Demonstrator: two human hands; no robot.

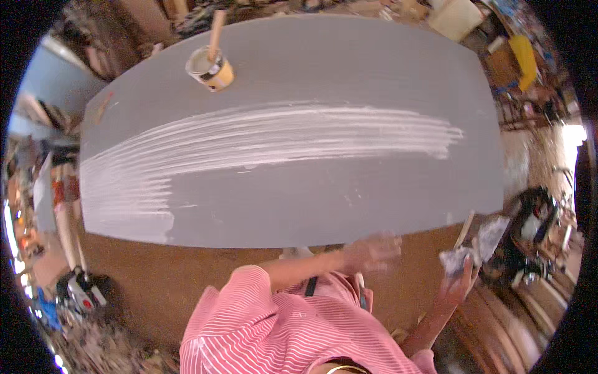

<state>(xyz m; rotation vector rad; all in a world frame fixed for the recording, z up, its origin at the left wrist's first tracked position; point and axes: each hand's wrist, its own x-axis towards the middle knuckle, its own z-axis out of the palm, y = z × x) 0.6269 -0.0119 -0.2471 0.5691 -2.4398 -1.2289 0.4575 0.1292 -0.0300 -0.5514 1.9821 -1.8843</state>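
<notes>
Ten o'clock: pale blue panel [62, 71]. Between one and two: cream board [456, 19], clutter around it. Two: yellow piece [524, 59], kind unclear; brown cardboard box [501, 68] just beside it. Toward three: bright opening [574, 135], washed out. Just past three: black machine [536, 206], details blurred. Four: long brown planks [498, 324], side by side. Eight: grey-white tool [76, 290], red dot on it; blue item [48, 315] near.

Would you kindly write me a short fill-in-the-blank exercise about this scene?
1. The yellow-sided round can stands on the large flat board, whose colour is ____.
2. The long streaks across the board are coloured ____.
3. The person's bare ____ hand holds whitish, lumpy-looking material.
4. The person's pink-and-white shirt is patterned with ____.

Missing words: grey; white; right; stripes.
</notes>
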